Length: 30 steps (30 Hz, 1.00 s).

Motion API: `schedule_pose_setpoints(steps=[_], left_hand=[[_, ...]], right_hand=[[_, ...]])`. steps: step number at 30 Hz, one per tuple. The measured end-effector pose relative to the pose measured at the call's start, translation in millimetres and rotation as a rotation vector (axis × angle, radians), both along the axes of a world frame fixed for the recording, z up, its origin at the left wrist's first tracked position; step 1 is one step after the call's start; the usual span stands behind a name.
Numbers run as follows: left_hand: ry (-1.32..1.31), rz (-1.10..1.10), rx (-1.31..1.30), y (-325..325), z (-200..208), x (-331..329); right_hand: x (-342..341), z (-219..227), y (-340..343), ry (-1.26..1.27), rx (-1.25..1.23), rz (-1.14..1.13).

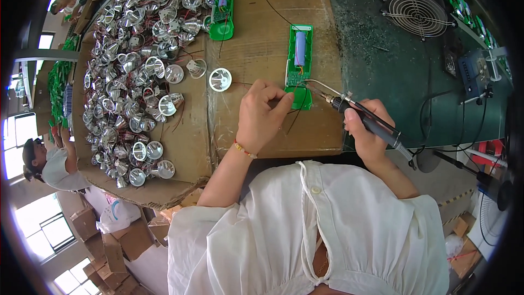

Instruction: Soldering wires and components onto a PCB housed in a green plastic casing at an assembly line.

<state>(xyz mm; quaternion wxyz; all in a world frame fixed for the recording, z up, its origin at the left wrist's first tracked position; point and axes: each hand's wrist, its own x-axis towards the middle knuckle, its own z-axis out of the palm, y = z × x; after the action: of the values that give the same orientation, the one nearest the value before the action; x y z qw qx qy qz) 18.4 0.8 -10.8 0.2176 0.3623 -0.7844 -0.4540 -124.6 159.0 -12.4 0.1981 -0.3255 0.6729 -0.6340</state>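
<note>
In front of me a green plastic housing (299, 71) lies on the cardboard, with a purple battery cell (299, 49) and a small green circuit board (295, 78) in it. My right hand (370, 130) grips a soldering iron (367, 121) with a thin curved metal tube alongside; its tip is at the circuit board. Beside the board, my left hand (264, 107) is closed in a pinch on a thin wire. That wire runs to a round silver reflector (220, 80) on the cardboard; its pinched end is hidden by my fingers. Loose dark wires stick out around the housing.
A large cardboard box (188, 125) of wired reflectors fills the left. A second green housing (221, 13) lies at the far edge. On the right are a fan with a round wire guard (417, 13) and a blue unit (474, 74). Another person (60, 164) is at far left.
</note>
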Motion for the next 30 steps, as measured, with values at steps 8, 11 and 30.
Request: schedule_pose_setpoints(steps=[8,11,30], left_hand=[[0.037,-0.007,-0.018,-2.0,-1.5,-2.1],[0.001,-0.014,0.056,-0.6,0.7,-0.6],[0.012,0.016,0.008,-1.5,1.0,-4.4]], right_hand=[[-3.5,-0.5,-1.4,-0.001,-0.007,0.034],[-2.5,1.7,-0.7,0.001,0.028,0.053],[-2.5,2.1,0.0,-0.066,-0.064,0.064]])
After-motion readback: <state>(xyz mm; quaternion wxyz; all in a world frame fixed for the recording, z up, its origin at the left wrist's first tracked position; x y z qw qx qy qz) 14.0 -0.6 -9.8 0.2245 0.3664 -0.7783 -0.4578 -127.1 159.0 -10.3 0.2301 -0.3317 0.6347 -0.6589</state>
